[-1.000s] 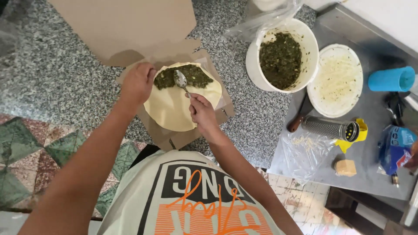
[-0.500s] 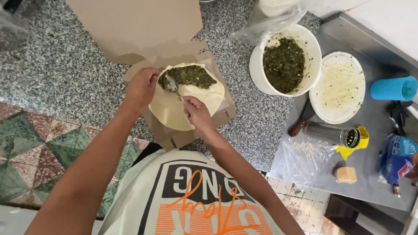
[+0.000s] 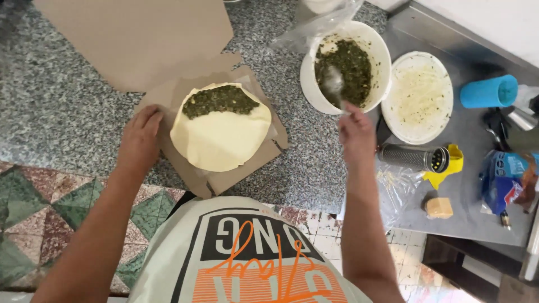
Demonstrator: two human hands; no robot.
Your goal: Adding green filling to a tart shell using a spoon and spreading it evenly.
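Seen from above, a speckled grey tabletop carries an open brown cardboard box, its lid folded back to the far left. The left hand lies flat and open, palm down, on the box's left edge, gripping nothing. In the box rests 1 round pale flatbread, its far portion covered with dark green herb spread. Further right, the right hand is closed around the handle of a metal spoon, whose bowl sits inside a white bucket of the same green mixture. Just right of the bucket sits a white plate of pale shreds. Near it lie a metal grater tube with a yellow cap and a small block of cheese. At the far right lies a blue cup.
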